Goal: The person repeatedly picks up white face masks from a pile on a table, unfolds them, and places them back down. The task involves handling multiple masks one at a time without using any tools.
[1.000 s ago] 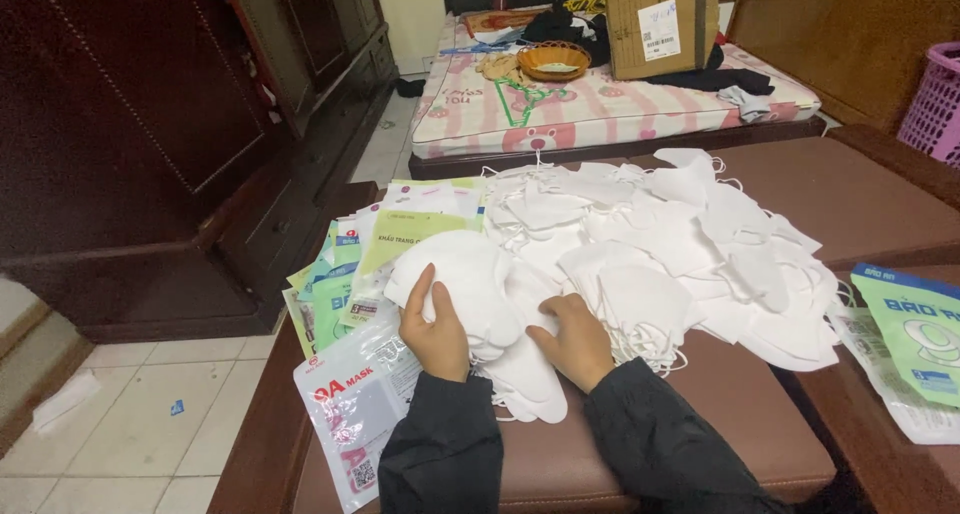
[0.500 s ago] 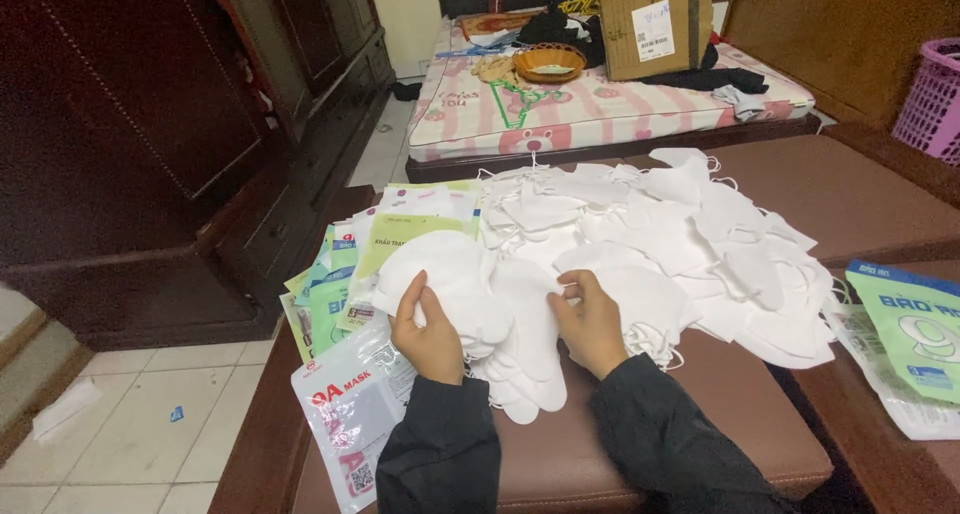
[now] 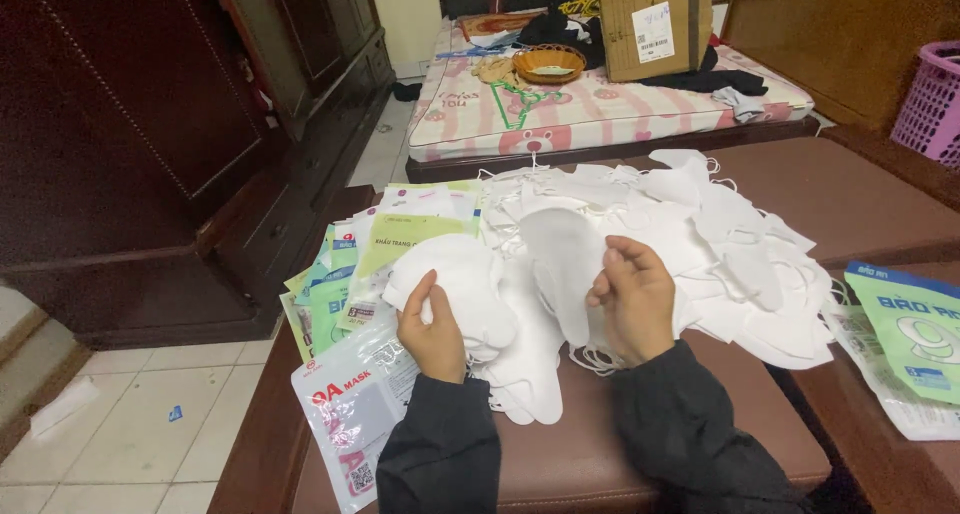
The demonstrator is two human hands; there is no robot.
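Observation:
A big heap of white face masks (image 3: 700, 244) covers a brown padded bench (image 3: 590, 454). My left hand (image 3: 432, 329) grips a small stack of folded white masks (image 3: 460, 284) at the heap's left side. My right hand (image 3: 632, 299) holds up a single white mask (image 3: 562, 264) by its edge, its ear loops hanging below. Both arms wear dark sleeves. More folded masks (image 3: 525, 374) lie between my hands on the bench.
Green and clear plastic mask packets (image 3: 350, 274) fan out at the bench's left edge; another green packet (image 3: 915, 324) lies at right. Behind stands a pink mattress (image 3: 600, 109) with a cardboard box (image 3: 655, 24) and basket (image 3: 548, 64). Dark wooden cabinets (image 3: 150, 124) stand left, a purple basket (image 3: 930, 99) right.
Both hands have lifted off the heap. My left hand gathered a stack of masks, and my right hand raised one mask upright.

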